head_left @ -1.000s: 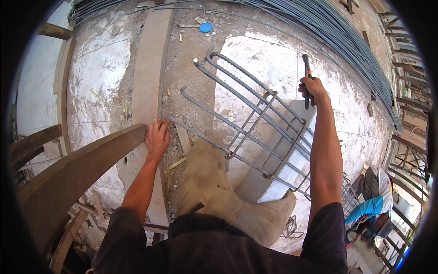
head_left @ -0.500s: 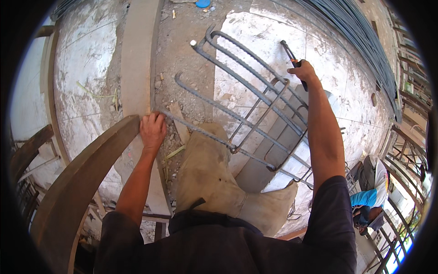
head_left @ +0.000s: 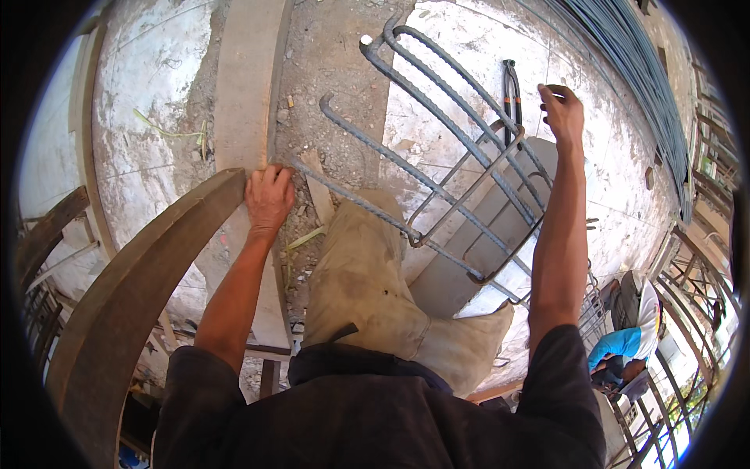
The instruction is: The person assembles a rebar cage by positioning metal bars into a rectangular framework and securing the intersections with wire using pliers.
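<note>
My left hand (head_left: 269,197) rests on a long wooden plank (head_left: 248,102), its fingers curled at the end of one bar of a rebar cage (head_left: 445,191). That bar's tip is partly hidden by the fingers. The cage is made of ribbed steel bars with hooked ends, tied together by thinner bent stirrups. My right hand (head_left: 564,116) is held up beyond the cage's right side, fingers loosely apart, with nothing visible in it. Just to its left, pincers (head_left: 512,98) with black-and-orange handles lie on the white floor, jaws pointing away from me.
A thick curved timber (head_left: 148,281) rises at the left beside my forearm. Under the cage lies a grey slab (head_left: 445,273). A bundle of long steel bars (head_left: 625,78) runs along the far right. Another person (head_left: 625,336) in a blue-and-white top is low at the right.
My right hand has let go of the pincers and drawn away to the right. The pincers now lie on the floor. My left hand stays on the plank by the bar's end.
</note>
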`<action>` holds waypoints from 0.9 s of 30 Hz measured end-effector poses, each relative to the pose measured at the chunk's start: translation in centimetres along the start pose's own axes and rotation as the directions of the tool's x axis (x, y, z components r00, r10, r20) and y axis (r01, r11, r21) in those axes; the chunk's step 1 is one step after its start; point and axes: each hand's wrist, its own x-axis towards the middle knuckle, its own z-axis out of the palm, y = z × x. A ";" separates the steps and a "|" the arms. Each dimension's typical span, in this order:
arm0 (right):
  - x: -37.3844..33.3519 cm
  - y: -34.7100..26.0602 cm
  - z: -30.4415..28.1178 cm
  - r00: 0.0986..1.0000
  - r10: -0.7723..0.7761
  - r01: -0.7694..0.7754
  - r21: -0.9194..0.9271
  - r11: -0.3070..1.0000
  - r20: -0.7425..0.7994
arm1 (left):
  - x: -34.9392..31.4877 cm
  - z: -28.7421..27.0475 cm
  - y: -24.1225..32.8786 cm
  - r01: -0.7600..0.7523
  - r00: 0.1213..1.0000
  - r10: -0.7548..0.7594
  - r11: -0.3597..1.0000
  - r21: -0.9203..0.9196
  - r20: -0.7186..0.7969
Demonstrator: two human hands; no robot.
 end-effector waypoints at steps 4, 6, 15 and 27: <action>-12.6 -7.6 -4.3 0.996 0.090 -0.092 0.101 0.991 0.029 | 0.1 0.3 0.0 -0.024 0.999 0.024 1.000 0.007 -0.028; -17.8 -8.9 -4.0 0.979 0.093 -0.115 0.113 0.987 0.182 | 0.3 0.1 0.0 -0.028 0.999 0.028 1.000 -0.010 -0.027; -24.5 -7.8 0.3 0.960 0.197 -0.247 0.275 0.929 0.197 | 0.2 0.5 0.2 -0.019 1.000 0.019 1.000 -0.007 -0.022; -25.7 -6.9 1.2 0.976 0.195 -0.217 0.503 0.836 0.097 | 0.3 0.5 0.3 -0.015 1.000 0.015 1.000 0.017 -0.006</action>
